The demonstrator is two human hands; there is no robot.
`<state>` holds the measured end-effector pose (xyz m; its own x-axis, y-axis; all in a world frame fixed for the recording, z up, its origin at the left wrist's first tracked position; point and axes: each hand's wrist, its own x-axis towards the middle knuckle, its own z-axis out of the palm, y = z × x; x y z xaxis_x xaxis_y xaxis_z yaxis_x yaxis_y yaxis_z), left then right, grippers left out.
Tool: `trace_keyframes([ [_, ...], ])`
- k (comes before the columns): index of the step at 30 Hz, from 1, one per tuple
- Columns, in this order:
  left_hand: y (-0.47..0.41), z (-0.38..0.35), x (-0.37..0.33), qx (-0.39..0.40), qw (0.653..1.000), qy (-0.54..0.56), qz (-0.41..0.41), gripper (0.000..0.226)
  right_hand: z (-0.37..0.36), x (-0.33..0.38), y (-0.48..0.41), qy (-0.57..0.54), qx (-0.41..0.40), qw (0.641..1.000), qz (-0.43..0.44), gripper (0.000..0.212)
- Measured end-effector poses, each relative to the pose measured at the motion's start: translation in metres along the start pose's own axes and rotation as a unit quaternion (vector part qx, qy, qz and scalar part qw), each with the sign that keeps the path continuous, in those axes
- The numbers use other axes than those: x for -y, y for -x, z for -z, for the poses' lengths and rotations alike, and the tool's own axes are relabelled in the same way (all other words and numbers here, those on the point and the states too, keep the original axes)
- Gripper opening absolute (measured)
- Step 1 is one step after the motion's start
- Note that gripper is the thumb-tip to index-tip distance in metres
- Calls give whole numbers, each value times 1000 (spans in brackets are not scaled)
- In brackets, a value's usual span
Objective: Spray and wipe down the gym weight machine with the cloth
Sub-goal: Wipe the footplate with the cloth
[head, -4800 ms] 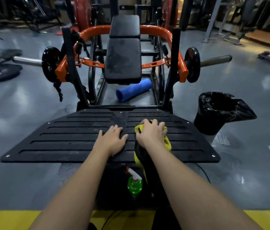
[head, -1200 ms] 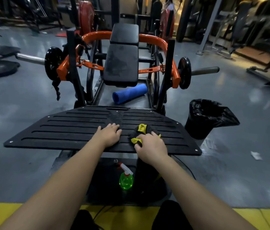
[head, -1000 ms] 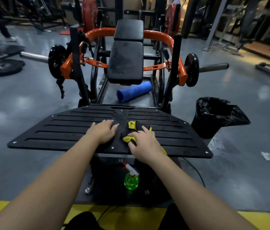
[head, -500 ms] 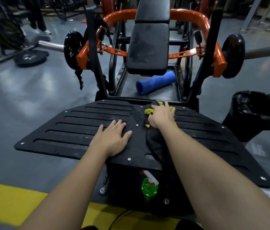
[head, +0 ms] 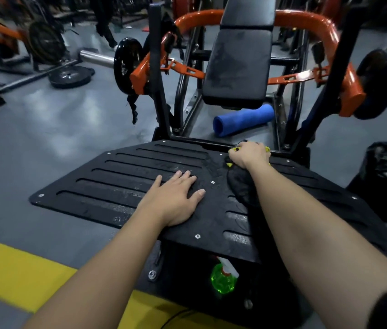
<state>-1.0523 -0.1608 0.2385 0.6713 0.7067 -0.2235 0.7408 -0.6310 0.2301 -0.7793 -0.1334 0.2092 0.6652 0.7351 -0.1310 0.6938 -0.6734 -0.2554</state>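
Head view: your right hand (head: 249, 155), gripping the yellow-and-black cloth (head: 239, 186), has slid from the middle of the footplate (head: 137, 176) to its far edge. Your left hand (head: 175, 200) stays flat on the footplate, fingers straight. I judge the centre strip wiped; the sides remain.

Open ribbed footplate (head: 116, 181) leftward; uprights (head: 158, 79) and seat pad (head: 237, 67) beyond far edge

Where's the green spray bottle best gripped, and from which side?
By the narrow neck below the white trigger head of the green round-bodied plastic spray bottle, probably from the near side: the black ribbed footplate overhangs it.
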Motion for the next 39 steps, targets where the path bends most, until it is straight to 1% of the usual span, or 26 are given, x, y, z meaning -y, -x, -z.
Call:
trace_keyframes([
  [2, 0, 1, 0, -1, 1000, 3, -1, 67, 4, -4, 11, -12, 2, 1000, 13, 54],
  [6, -1, 0, 0, -2, 1000, 2, -1, 68, 9, -16, 39, 0, 8, 999, 31, 68],
  [8, -2, 0, 1, 0, 1000, -1, 0, 68, 12, -23, 61, -4, 9, 999, 37, 67],
  [11, -1, 1, 1, 0, 1000, 0, 1, 68, 19, -31, 111, -6, 13, 999, 50, 63],
  [14, 3, 4, -2, 2, 1000, 1, 2, 67, 30, -33, 169, 1, 31, 998, 62, 75],
  [17, 7, 6, -6, -1, 1000, 1, 7, 64, 45, -30, 229, -21, 36, 997, 64, 73],
  [18, 9, 6, -7, -2, 1000, 0, 7, 63, 50, -30, 250, -23, 32, 997, 74, 78],
  [20, 11, 6, -6, 1, 1000, -3, 7, 61, 59, -30, 282, -22, 37, 995, 95, 97],
  [22, 12, 5, -5, 3, 1000, -6, 6, 61, 62, -33, 290, -8, 51, 992, 111, 108],
  [23, 13, 5, -5, 6, 1000, -7, 5, 61, 61, -34, 288, -1, 55, 992, 112, 108],
  [24, 13, 5, -5, 8, 1000, -9, 3, 61, 59, -33, 284, 5, 49, 993, 108, 103],
  [27, 11, 4, -5, 6, 1000, -17, 1, 61, 42, -23, 262, 31, -8, 996, 82, 74],
  [28, 10, 4, -5, 4, 1000, -17, 0, 61, 37, -18, 251, 33, -25, 996, 75, 67],
  [30, 8, 3, -3, 0, 1000, -15, 0, 61, 31, -13, 224, 18, -31, 997, 61, 58],
  [34, 3, 2, 0, -7, 1000, -3, -5, 61, 26, -8, 163, -3, -26, 999, 42, 49],
  [39, 1, 2, 1, -7, 1000, 7, -11, 62, 19, 0, 91, -29, -8, 999, 15, 50],
])
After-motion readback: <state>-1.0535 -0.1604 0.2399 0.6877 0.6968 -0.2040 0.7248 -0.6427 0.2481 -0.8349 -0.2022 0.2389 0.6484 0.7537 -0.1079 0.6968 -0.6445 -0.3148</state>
